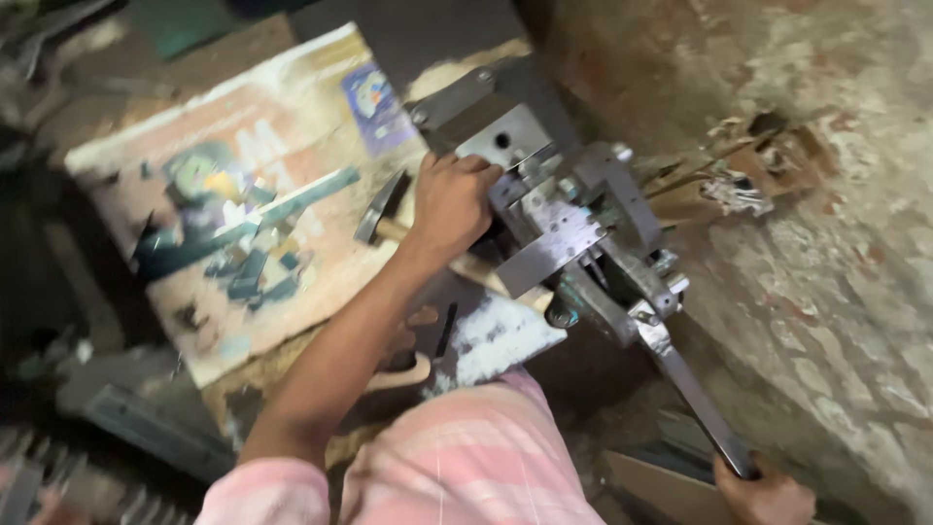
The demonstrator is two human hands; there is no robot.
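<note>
A grey metal hand press (569, 219) stands at the middle of the view, bolted to a block. My left hand (453, 202) rests against its left side, fingers curled at the tool's mouth; whether they hold a small piece I cannot tell. The press's long steel lever (690, 389) runs down to the lower right, where my right hand (764, 494) is closed on its end. A hammer (384, 216) with a wooden handle lies just left of my left hand.
A worn cardboard sheet (243, 146) covered with several small dark metal offcuts (243, 253) lies to the left. A rough stained wall (826, 194) fills the right side. Torn cardboard scraps (719, 185) sit behind the press. My pink striped clothing (466, 467) is at the bottom.
</note>
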